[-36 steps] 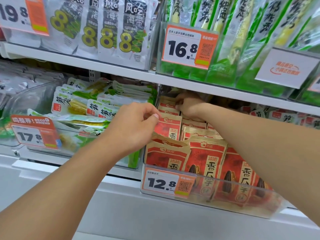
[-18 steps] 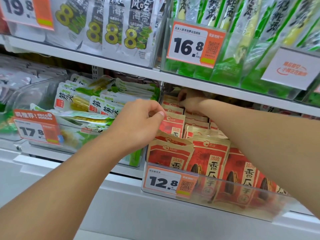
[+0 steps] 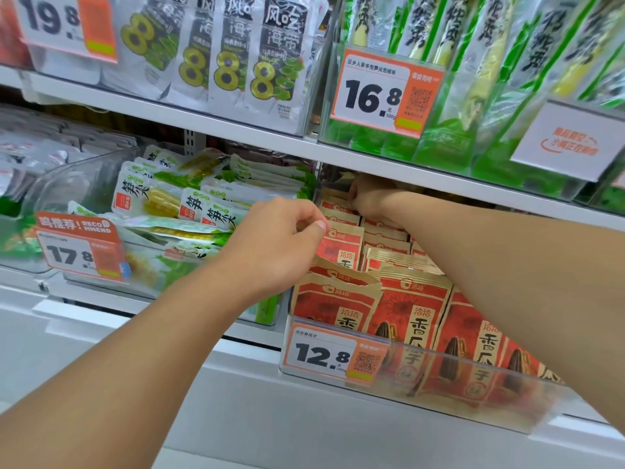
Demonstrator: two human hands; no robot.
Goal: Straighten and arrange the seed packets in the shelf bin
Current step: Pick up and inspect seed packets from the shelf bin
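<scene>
While both hands work inside the bin: this is mid-straightening, not finished.
Change: over the last second the view has tipped slightly; both hands stay at the same rows, so progress looks slow and fine.
Meaning for task: the front packets stand upright, while one brown-topped packet behind them leans, so I judge the left column needs more squaring.
Seed packets [image 3: 411, 309]: red and brown, standing in rows inside the clear bin [image 3: 473, 377] at the front edge of the lower shelf.
Left hand [image 3: 270, 245]: grip nearly closed, thumb and forefinger pinching the top edge of a packet in the left column.
Right hand [image 3: 368, 198]: reaches to the back rows under the upper shelf; fingers seem curled on a packet top, but I cannot tell for sure.
Hidden: the right fingertips and rear packets are shadowed; the right forearm covers the bin's right side.
Price tag [image 3: 333, 355]: clipped at the bin's front left corner.
</scene>
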